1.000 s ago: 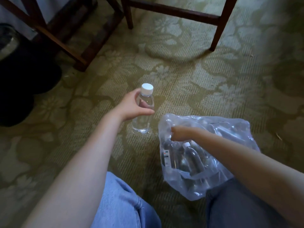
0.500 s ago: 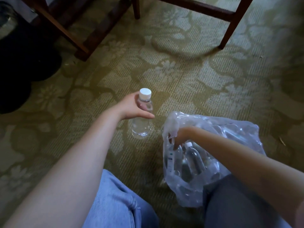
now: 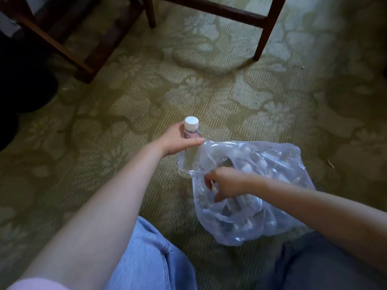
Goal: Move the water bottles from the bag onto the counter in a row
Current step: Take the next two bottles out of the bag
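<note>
Open carpet (image 3: pixel 219 97) lies beyond the bottle (image 3: pixel 189 147). Chair legs (image 3: pixel 263 34) stand farther off. The bag (image 3: pixel 272 185) crowds the bottle's right side.

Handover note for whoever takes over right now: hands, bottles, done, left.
Left hand: grips an upright water bottle just below its white cap, on the carpet beside the bag.
Right hand: fingers curled inside the clear plastic bag; what it holds is unclear.
Done: one bottle out of the bag.
Left: more bottles in the bag, count unclear; no counter in view, no row begun.
</note>
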The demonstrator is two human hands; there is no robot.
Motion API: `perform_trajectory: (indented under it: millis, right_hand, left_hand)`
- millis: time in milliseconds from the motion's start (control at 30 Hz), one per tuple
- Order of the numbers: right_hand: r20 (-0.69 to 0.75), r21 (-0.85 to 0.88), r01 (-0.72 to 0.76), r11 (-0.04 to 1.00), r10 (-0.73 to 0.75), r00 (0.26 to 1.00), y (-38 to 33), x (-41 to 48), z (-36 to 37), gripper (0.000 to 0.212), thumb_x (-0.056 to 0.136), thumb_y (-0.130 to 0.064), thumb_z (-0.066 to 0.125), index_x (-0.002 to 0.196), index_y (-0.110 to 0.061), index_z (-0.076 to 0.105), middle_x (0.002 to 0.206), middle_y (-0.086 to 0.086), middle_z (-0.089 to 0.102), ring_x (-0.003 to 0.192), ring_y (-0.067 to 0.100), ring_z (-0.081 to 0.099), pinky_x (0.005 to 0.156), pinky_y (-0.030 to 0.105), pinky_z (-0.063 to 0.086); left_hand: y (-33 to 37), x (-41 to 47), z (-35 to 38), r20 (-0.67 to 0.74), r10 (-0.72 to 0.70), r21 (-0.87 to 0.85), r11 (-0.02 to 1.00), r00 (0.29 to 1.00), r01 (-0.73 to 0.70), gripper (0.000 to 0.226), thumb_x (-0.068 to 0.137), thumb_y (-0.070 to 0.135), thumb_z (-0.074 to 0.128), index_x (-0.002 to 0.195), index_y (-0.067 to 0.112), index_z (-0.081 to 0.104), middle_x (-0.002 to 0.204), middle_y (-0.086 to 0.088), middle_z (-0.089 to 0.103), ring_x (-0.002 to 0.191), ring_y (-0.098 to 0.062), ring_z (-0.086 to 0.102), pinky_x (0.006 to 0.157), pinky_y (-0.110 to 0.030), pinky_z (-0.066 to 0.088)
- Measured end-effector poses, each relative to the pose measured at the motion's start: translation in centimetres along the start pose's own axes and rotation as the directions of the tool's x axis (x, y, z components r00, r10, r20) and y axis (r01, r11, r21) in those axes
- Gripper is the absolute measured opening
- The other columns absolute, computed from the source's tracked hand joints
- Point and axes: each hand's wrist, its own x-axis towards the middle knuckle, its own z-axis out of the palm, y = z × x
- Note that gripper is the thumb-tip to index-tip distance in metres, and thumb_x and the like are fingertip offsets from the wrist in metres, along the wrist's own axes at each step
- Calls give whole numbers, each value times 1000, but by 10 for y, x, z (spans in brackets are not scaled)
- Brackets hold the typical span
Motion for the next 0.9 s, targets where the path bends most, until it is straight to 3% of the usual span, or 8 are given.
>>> perform_trajectory:
  millis: [133,367,433,500,600,700,833,900]
  right_hand:
    - [-266,140,3,990,35,963,-7,-20,-36,29,69,-22,76,96,-19,66,96,1,67,87,19,59,70,27,41]
    - [-407,383,2,924,167,898,-32,-72,-83,21,71,-15,73,87,-22,61,93,-3,54,88,18,53,72,30,42]
    - [-412,443,-5,896,208,887,-45,-93,-99,20,71,-15,72,87,-21,62,94,-4,55,89,17,53,76,34,45]
    - [-420,469,-14,883,237,876,-62,-117,-117,21,69,-15,71,88,-19,64,91,-4,56,87,17,53,73,32,45]
    - [-433,516,-10,856,270,860,-89,-155,-150,20,68,-14,72,86,-17,65,85,-5,57,82,16,53,68,27,41]
    - [-436,558,-7,830,300,848,-120,-201,-191,18,66,-14,72,82,-18,63,81,-6,57,79,15,54,66,27,42]
    - [-457,537,-11,843,302,837,-171,-269,-256,20,67,-14,70,85,-15,63,82,-5,58,80,15,54,65,26,41]
    - [-466,546,-13,838,316,826,-196,-301,-288,19,67,-13,71,83,-17,61,82,-5,58,80,15,54,64,26,41]
  left_hand:
    - [8,-18,10,-184,-57,-69,997,981,45,16,79,24,75,84,25,60,84,12,62,78,0,56,73,-19,43]
    - [33,-71,20,-547,-239,-188,969,803,160,34,81,41,68,92,8,68,73,6,63,76,-14,61,59,-17,41]
    - [53,-91,12,-557,-243,-187,968,794,165,43,76,50,66,84,8,67,72,1,64,76,-20,63,62,-22,40]
    - [82,-111,1,-540,-214,-165,975,814,147,34,74,46,71,79,14,59,75,0,61,76,-21,61,65,-25,40]
    - [132,-143,-18,-546,-127,-1,989,828,151,39,72,40,78,79,18,46,89,-7,58,79,-22,56,71,-33,45]
    - [186,-179,-40,-548,-89,76,985,832,155,44,70,41,79,78,13,46,81,-7,55,73,-23,55,66,-36,45]
    - [267,-229,-78,-507,0,201,973,862,118,37,74,41,76,80,7,61,83,-4,50,77,-25,55,65,-31,42]
    - [305,-256,-98,-497,9,205,973,868,108,37,73,41,76,80,11,55,80,-3,53,74,-24,55,62,-30,39]
